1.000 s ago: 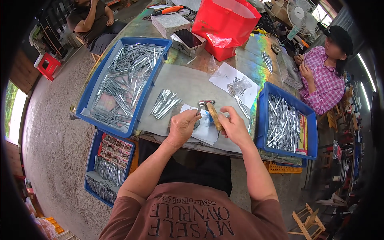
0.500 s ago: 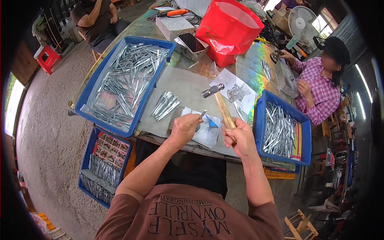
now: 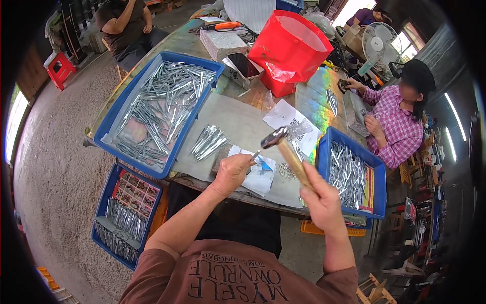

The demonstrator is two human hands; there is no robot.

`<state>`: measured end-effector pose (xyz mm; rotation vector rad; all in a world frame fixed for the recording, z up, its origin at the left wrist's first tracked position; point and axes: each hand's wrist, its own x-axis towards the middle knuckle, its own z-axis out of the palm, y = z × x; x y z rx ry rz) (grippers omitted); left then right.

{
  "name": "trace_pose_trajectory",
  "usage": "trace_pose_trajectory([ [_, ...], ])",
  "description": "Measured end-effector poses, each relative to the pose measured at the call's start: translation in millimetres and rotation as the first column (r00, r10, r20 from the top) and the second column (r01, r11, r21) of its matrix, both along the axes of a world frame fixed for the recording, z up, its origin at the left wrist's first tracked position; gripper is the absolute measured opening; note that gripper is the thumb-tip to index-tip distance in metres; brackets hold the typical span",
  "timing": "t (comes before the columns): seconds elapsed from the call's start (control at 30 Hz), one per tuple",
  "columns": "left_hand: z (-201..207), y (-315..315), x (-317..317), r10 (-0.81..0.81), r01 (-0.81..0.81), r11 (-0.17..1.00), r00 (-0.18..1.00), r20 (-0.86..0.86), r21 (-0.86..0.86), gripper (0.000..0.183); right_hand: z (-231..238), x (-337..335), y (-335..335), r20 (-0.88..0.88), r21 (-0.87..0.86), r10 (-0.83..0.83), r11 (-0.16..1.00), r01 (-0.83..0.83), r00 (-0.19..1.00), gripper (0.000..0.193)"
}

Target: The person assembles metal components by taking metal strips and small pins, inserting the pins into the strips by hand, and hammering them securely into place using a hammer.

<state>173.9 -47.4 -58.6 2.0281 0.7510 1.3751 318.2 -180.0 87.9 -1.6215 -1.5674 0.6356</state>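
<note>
My right hand [image 3: 323,201] is wrapped round the wooden handle of a hammer [image 3: 295,163]. Its metal head points up and to the left, above the table. In a closed grip, my left hand [image 3: 233,175] pinches a thin silvery metal piece [image 3: 255,155] whose tip sticks out past the fingers; the rest of it is hidden. Under and beside that hand lies a folded white paper or cloth [image 3: 261,183] with a blue patch. Just beyond it rests a small heap of slim metal pieces [image 3: 209,142].
Blue trays of metal pieces stand at left [image 3: 173,167] and right [image 3: 374,207]; another blue tray [image 3: 144,243] sits lower left. Farther off are a red bag [image 3: 291,45], a phone [image 3: 243,65] and a stone block [image 3: 223,44]. A person in a checked shirt [image 3: 400,114] works at right.
My right hand has moved right and nearer to me, and the hammer now leans more to the left. My left hand keeps its grip, slightly lower. The whole view has shifted a little.
</note>
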Motion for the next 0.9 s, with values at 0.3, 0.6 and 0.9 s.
trace_pose_trajectory([
  [0.3, 0.9, 0.7, 0.0, 0.013, -0.013, 0.999, 1.0, 0.01, 0.034, 0.008, 39.6, -17.2, -8.6, -0.266, 0.38, -0.153, 0.891, 0.249, 0.952, 0.044],
  [0.6, -3.5, 1.8, -3.4, 0.031, -0.031, 0.996, 1.0, -0.005, 0.082, 0.009, 59.7, -9.9, -0.9, 0.232, 0.206, -0.017, 0.978, -0.032, 0.973, 0.041],
  [0.9, -4.6, 0.0, -0.5, 0.051, -0.048, 0.996, 0.998, -0.037, 0.076, 0.007, 21.1, -7.4, 3.3, 0.232, -0.16, 0.065, 0.987, -0.028, 0.97, 0.042],
])
